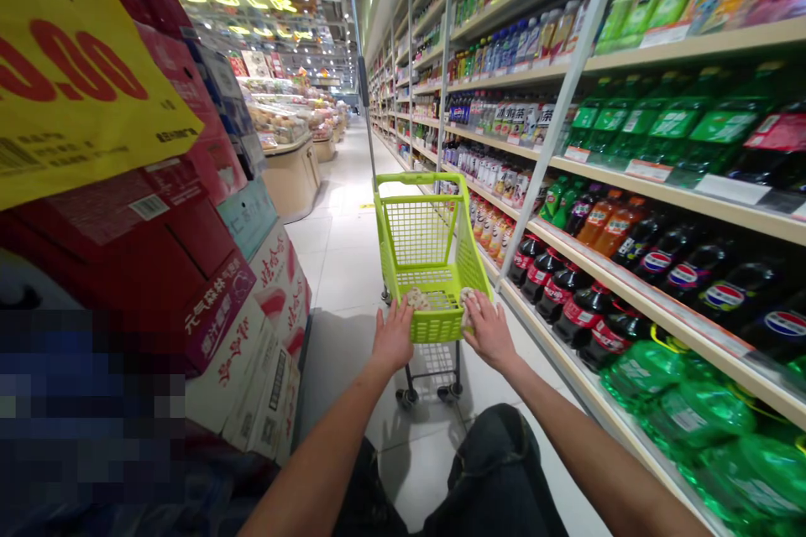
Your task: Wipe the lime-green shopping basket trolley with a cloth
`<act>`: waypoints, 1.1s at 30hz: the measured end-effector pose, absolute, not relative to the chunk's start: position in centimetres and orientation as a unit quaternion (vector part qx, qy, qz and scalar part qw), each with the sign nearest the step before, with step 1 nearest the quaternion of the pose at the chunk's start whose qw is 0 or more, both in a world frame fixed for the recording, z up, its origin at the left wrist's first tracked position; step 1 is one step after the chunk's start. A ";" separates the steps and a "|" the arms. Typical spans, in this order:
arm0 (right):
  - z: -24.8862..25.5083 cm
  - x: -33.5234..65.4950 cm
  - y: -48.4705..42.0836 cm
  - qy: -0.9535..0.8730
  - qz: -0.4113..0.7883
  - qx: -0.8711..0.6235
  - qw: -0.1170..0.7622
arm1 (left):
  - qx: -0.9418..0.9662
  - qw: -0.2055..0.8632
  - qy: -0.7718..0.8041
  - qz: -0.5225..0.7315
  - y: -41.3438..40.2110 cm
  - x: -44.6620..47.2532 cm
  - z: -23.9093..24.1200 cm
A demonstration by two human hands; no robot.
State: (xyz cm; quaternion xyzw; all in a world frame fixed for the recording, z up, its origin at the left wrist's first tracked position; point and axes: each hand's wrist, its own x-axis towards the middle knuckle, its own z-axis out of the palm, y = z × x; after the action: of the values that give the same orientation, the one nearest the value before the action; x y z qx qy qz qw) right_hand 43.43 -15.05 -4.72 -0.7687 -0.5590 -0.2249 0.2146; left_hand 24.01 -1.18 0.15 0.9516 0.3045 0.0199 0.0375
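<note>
A small lime-green shopping cart (419,267) with a tall pole stands in the aisle in front of my knees. At the left corner of its near rim is my left hand (394,334), closed on a pale, patterned cloth (416,299). My right hand (488,329) presses a similar cloth (465,297) against the right near corner, its fingers bent over it. Parts of both cloths are hidden behind my fingers. The cart's basket looks bare inside apart from the cloths.
Shelves (667,176) of bottled drinks line the right side closely. On the left are stacked drink cartons (245,336) under a yellow price sign (81,75). Part of a blurred-out figure in dark blue (75,403) is at lower left. Food display counters (290,176) stand farther along the aisle.
</note>
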 end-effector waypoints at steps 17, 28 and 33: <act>-6.5 40.9 -12.0 -0.587 -0.216 -0.709 0.327 | 0.949 0.038 0.313 0.013 -1.3 24.1 0.3; -6.8 39.2 -10.9 -0.593 -0.215 -0.692 0.351 | 0.961 0.018 0.277 0.012 -1.1 24.0 -0.4; -6.3 42.2 -13.2 -0.536 -0.225 -0.743 0.330 | 0.961 0.008 0.277 0.020 -0.9 23.7 -0.6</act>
State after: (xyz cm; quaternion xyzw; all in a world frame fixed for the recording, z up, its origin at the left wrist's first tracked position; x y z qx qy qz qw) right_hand 42.25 -13.22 -6.27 -0.7434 -0.5365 -0.2250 0.3300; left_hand 23.72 -0.87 -0.59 0.9605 0.2773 0.0200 0.0079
